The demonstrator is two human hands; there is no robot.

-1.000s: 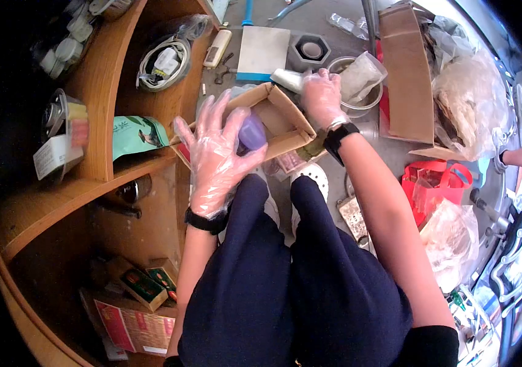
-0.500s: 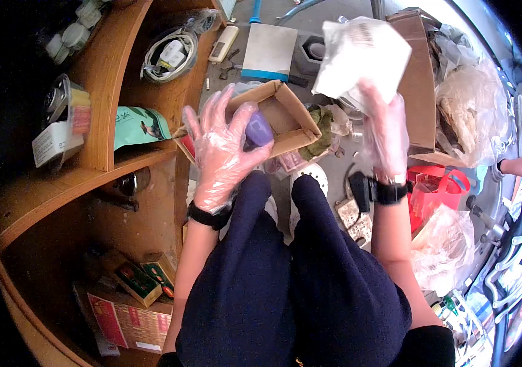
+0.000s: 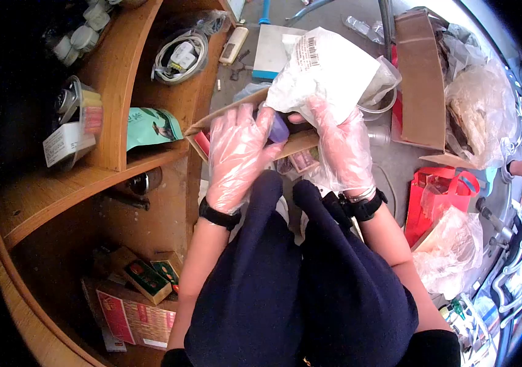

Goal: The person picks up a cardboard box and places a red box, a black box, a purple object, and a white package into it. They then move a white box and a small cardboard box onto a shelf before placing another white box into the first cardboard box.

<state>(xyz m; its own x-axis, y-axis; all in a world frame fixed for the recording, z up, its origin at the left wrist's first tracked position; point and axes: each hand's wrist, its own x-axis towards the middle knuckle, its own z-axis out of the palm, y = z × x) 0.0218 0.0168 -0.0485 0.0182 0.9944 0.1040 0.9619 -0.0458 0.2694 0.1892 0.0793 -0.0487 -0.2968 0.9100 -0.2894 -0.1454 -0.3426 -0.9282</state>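
Observation:
My right hand (image 3: 341, 144), in a clear plastic glove, grips a white packet (image 3: 328, 70) with a barcode, held over an open cardboard box (image 3: 299, 144). The packet covers much of the box's inside. My left hand (image 3: 236, 150), gloved too, lies over the left part of the box with its fingers stretched out. Beside its fingertips sits a purple object (image 3: 280, 129), partly hidden by the packet. Something red (image 3: 202, 142) shows at the box's left end.
On the left stands a wooden shelf unit (image 3: 127, 79) with coiled cable (image 3: 179, 58) and a green pouch (image 3: 152, 128). A large carton (image 3: 420, 85) with plastic bags, a red bag (image 3: 426, 205) and a dustpan (image 3: 271, 49) are on the floor.
My right hand has brought the white packet left and down over the box. My left hand has shifted slightly right and down, its fingers still stretched.

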